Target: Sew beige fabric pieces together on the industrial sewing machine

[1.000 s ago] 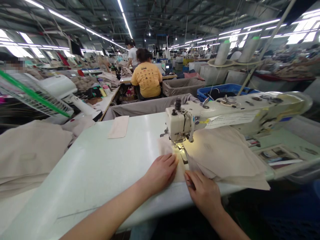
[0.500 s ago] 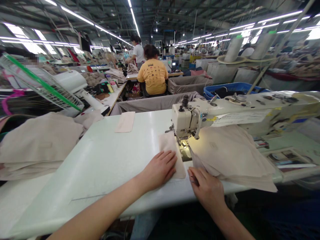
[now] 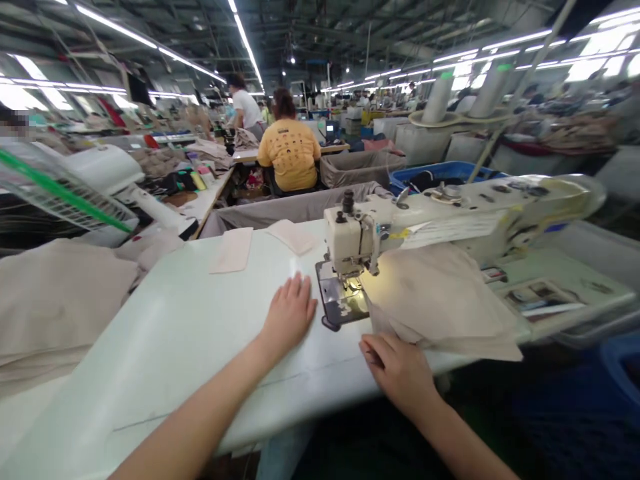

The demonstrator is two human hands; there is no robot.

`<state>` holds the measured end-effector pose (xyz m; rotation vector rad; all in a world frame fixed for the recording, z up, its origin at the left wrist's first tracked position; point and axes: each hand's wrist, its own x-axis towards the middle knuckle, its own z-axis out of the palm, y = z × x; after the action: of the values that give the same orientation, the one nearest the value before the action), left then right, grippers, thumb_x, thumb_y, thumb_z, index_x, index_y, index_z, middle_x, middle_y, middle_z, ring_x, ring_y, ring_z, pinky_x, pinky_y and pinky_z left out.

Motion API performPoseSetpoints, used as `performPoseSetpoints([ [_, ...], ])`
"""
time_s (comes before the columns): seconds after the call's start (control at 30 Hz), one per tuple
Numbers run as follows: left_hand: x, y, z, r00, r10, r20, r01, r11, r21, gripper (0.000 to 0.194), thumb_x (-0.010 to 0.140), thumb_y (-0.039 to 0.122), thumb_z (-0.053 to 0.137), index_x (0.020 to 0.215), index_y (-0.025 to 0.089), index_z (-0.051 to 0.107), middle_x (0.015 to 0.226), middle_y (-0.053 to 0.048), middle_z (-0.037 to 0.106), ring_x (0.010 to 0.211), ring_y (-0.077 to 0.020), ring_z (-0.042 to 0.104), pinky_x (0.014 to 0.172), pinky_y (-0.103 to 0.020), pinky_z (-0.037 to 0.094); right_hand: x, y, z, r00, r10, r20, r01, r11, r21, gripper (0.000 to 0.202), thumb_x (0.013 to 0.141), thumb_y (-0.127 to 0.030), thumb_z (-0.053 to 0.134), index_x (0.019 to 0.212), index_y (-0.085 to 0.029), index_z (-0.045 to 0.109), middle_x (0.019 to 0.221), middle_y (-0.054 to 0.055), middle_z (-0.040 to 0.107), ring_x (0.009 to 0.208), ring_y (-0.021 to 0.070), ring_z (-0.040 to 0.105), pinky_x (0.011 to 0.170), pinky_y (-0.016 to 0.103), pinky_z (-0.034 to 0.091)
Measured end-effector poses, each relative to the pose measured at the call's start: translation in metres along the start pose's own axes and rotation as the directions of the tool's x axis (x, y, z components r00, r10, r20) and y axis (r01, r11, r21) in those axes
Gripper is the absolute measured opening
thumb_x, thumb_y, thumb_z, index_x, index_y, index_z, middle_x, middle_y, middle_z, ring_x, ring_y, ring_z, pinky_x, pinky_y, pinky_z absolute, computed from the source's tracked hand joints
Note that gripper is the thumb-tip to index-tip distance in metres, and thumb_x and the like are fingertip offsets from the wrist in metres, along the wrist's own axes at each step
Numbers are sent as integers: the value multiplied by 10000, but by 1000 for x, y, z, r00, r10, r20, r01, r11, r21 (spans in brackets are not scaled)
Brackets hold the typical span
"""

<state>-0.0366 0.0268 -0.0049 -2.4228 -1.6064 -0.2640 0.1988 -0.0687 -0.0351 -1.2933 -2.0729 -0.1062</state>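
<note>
My left hand [image 3: 291, 310] lies flat on the pale green tabletop [image 3: 200, 333], fingers stretched out and nothing held. It rests left of the sewing machine's metal needle plate [image 3: 333, 293]. Beyond its fingertips, a beige fabric piece [image 3: 293, 236] lies behind the machine head [image 3: 345, 240], and another beige fabric piece [image 3: 233, 251] is further left. My right hand [image 3: 397, 367] is closed at the table's front edge, fingers curled; a small dark thing shows between them, too little to name. Just beyond it, a stack of larger beige fabric panels [image 3: 440, 293] lies under the machine arm.
Folded beige fabric [image 3: 60, 300] is piled at the left near a white fan [image 3: 105, 167]. A cloth-lined bin [image 3: 295, 207] stands behind the table, with a blue basket [image 3: 445, 175] right of it. A person in a yellow shirt [image 3: 289, 153] sits ahead, facing away.
The fabric piece under my left hand has gone to the back of the table, and that hand has let go and lies left of the uncovered plate. My right hand stays closed. The view has shifted.
</note>
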Motion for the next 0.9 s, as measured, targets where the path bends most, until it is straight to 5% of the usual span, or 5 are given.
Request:
performPoseSetpoints([
  [0.17, 6, -13, 20, 999, 14, -38, -16, 998, -52, 424, 1010, 335, 404, 1350, 143, 567, 1443, -183, 561, 1359, -359, 504, 1099, -552, 435, -3, 17, -36, 1000, -11, -21, 12, 999, 40, 238, 947, -117, 477, 1019, -197, 690, 727, 1, 644, 608, 125, 590, 599, 243, 439],
  [0.37, 3, -13, 19, 1000, 5, -31, -9, 993, -116, 422, 997, 350, 413, 1319, 145, 593, 1431, -179, 571, 1361, -354, 503, 1107, -549, 430, -7, 63, -85, 996, 49, 79, -42, 994, -98, 299, 946, -171, 522, 1212, -190, 657, 1226, 109, 685, 925, 190, 713, 716, 275, 577],
  [0.67, 2, -7, 4, 994, 87, -70, -93, 993, -78, 349, 994, 285, 430, 1214, 140, 658, 1288, -182, 668, 1196, -352, 634, 983, -538, 532, 4, 82, -93, 978, 206, -28, -203, 976, 83, 198, 1000, -328, 545, 930, -226, 699, 964, 44, 761, 858, 186, 730, 777, 281, 577],
  [0.77, -4, 15, -14, 924, 315, -216, -340, 936, -88, 321, 1006, 213, 430, 1242, 154, 640, 1181, -141, 723, 1071, -294, 692, 858, -440, 597, 11, 73, -94, 953, 239, -184, -220, 968, 119, 198, 1006, -310, 535, 885, -222, 666, 906, 52, 740, 815, 179, 713, 740, 269, 561],
  [0.9, -8, 60, -37, 778, 476, -411, -561, 821, -112, 524, 992, 169, 492, 1504, 168, 380, 1414, -147, 594, 1341, -260, 539, 1054, -381, 514, 11, 51, -95, 978, 36, -207, -25, 998, 52, 123, 991, -214, 558, 950, -208, 673, 916, 56, 741, 818, 155, 708, 751, 249, 537],
])
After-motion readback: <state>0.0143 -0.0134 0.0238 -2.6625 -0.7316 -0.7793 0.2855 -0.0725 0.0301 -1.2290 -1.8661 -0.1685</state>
